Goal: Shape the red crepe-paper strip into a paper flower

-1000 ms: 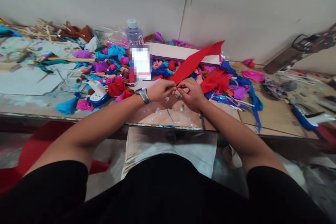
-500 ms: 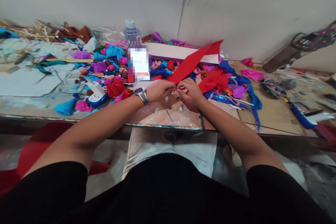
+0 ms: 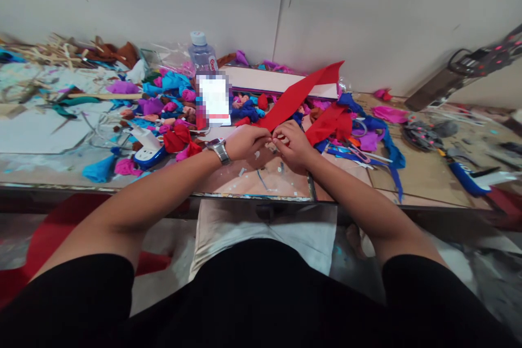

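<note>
A long red strip of crepe paper (image 3: 302, 92) rises from my hands toward the back right of the bench. My left hand (image 3: 244, 141), with a metal watch (image 3: 219, 150) on the wrist, pinches the strip's near end. My right hand (image 3: 294, 144) is closed on the same end, fingertips meeting the left hand's. Both hands hover just above the brown bench top (image 3: 261, 179). What lies between the fingertips beside the paper is too small to make out.
Crumpled pieces of coloured paper (image 3: 171, 98) cover the bench behind my hands. A plastic water bottle (image 3: 200, 54) and a long white box (image 3: 277, 80) stand near the wall. A blue and white power strip (image 3: 149, 147) lies at left, scissors (image 3: 359, 153) and tools at right.
Both hands stay pinched on the red strip's end with small finger movements. The view has drifted slightly to the right.
</note>
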Demonstrator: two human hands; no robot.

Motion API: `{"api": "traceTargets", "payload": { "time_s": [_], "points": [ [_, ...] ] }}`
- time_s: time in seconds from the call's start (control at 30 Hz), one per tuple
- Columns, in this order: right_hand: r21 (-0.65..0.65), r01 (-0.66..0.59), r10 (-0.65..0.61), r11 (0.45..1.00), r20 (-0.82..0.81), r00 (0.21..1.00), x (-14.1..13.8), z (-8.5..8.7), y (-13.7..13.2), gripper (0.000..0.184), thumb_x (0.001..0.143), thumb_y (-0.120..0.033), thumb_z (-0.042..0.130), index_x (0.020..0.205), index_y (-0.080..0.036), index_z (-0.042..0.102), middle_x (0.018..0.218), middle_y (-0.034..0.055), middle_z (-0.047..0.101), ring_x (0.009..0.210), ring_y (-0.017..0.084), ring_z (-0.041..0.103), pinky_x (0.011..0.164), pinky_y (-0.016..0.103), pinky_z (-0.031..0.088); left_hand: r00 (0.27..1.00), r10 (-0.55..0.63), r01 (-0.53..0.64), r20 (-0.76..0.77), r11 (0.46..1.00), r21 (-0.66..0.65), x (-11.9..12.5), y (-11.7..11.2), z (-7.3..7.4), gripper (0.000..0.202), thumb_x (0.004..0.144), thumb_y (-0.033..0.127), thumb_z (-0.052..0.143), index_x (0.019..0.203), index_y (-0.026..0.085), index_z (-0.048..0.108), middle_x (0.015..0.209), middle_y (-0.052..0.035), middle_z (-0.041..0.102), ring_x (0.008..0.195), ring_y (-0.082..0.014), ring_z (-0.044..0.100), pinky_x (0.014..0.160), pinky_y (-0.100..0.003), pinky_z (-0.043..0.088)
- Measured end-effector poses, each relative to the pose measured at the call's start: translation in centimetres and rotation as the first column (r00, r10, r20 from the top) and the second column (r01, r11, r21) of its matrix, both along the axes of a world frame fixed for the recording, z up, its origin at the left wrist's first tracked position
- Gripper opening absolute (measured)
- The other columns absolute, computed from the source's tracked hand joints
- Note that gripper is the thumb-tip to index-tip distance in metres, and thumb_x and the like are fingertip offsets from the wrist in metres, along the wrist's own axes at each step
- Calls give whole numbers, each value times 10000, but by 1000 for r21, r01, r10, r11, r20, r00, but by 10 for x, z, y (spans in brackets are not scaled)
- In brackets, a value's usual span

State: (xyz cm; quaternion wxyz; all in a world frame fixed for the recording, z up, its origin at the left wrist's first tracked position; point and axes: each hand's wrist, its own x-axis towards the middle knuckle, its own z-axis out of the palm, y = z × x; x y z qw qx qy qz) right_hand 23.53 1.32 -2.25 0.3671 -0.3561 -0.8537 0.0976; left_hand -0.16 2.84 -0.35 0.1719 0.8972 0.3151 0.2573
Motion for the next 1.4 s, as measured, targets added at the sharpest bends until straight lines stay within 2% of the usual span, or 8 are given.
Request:
{"api": "traceTargets", "payload": {
  "time_s": [0.1,0.17,0.5,0.7,0.93,1.07,1.27,1.4],
  "points": [
    [54,2,0,999,-32,999,0,-1,-1,166,1042,-393,635,951,-261,677,1005,65,759,1034,274,612,984,464,461,999,10,-5,39,991,-130,0,0,-3,368,1057,433,542,881,176,737,733,-29,751,631,-126,615,662,-265,387],
    [71,-11,14,997,-41,999,1,-2,-1,156,1049,-377,640,954,-259,679,1014,62,764,1039,270,620,983,455,462,999,9,-2,43,987,-160,0,0,-4,367,1049,433,556,861,173,733,735,-27,756,625,-119,616,658,-259,386],
    [-31,-30,31,999,13,999,-1,-4,0,146,1080,-331,532,974,-246,588,1026,101,687,1036,286,577,950,452,466,1000,15,-15,7,999,-31,1,3,-2,313,1030,383,599,855,178,757,746,-38,740,646,-135,584,666,-282,352],
    [-22,9,-8,1000,43,999,1,-5,2,158,1089,-333,473,977,-248,545,1030,108,661,1016,288,559,933,452,453,1000,7,-7,21,1000,-8,2,3,-5,319,1011,424,617,879,167,752,714,-23,689,611,-120,496,640,-282,306],
    [-12,44,-44,999,1,999,1,-3,2,132,1055,-342,597,970,-245,626,1008,82,719,1006,276,582,943,440,459,1000,13,-12,25,999,-30,1,5,-5,386,1001,470,596,797,159,701,642,-5,609,578,-111,443,623,-285,276],
    [10,27,-27,1000,-1,1000,0,-1,1,119,1039,-318,620,964,-243,673,989,76,754,1011,278,603,956,449,457,1000,4,-3,25,999,-47,0,5,-5,371,998,461,582,818,166,714,676,-14,636,600,-117,468,634,-288,284],
    [50,51,-52,997,9,999,1,-4,3,93,1002,-275,613,924,-236,646,951,77,729,973,271,597,917,435,456,1000,19,-18,24,998,-61,1,4,-5,408,991,498,573,797,162,700,655,-9,615,583,-112,453,628,-289,284],
    [39,84,-84,996,-4,996,1,-3,3,102,993,-289,602,905,-242,621,944,83,711,958,271,583,906,438,458,999,18,-15,28,996,-85,1,4,-4,388,995,482,567,862,157,730,722,-32,688,619,-124,523,633,-280,326]
  ]
}}
